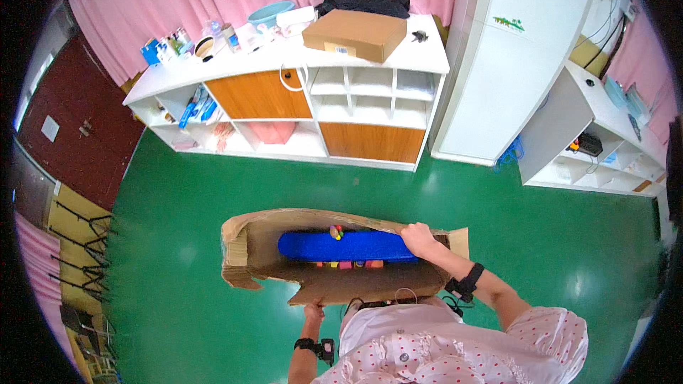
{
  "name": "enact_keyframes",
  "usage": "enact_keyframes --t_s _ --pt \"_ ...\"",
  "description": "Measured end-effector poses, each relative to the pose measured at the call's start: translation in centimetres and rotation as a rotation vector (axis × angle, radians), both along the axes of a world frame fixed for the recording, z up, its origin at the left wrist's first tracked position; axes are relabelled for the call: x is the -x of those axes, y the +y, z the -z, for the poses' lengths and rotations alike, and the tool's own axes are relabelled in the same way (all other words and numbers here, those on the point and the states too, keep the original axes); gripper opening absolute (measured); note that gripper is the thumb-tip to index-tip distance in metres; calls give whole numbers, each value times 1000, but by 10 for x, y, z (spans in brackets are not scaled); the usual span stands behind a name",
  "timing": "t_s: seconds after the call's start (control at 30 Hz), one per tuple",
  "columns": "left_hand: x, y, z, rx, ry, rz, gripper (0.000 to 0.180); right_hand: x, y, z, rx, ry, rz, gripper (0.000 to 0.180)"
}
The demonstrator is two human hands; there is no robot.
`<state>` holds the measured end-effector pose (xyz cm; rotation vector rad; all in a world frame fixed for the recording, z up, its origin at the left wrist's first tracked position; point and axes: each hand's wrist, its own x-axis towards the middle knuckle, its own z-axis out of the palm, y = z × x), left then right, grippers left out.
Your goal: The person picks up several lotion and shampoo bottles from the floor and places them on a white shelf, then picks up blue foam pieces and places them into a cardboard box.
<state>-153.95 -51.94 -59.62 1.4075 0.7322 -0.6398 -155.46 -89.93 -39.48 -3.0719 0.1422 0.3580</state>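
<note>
A long, open cardboard box (265, 222) with worn, torn edges is in front of my waist. Inside lies a long blue piece with a rough, sparkling surface (341, 247), its exact kind unclear. A small multicoloured object (336, 232) rests against its far edge, and several small coloured blocks (346, 265) show along its near side. My right hand (421, 240) is closed over the far rim, toward the box's right end. At the near wall, by the torn gap, my left hand (314, 311) grips the edge; its fingers are partly hidden.
Beyond the green floor (192, 206) stands a white shelf unit (370, 110) with a closed brown carton (356, 32) on top. A tall white air conditioner (512, 64) is right of it, then another low shelf (569, 121). Black metal stands (82, 256) line the left side.
</note>
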Motion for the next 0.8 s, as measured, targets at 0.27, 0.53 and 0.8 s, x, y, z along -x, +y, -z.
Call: enact_keyframes --t_s 0.27,0.53,0.8 --pt "-92 -39 3 66 120 126 23 -66 -44 17 -22 11 54 13" --pt "-169 -110 15 206 227 39 17 -146 -105 23 18 -82 -15 11" --pt "-228 -177 46 401 331 84 18 -264 -186 42 65 -19 29 7"
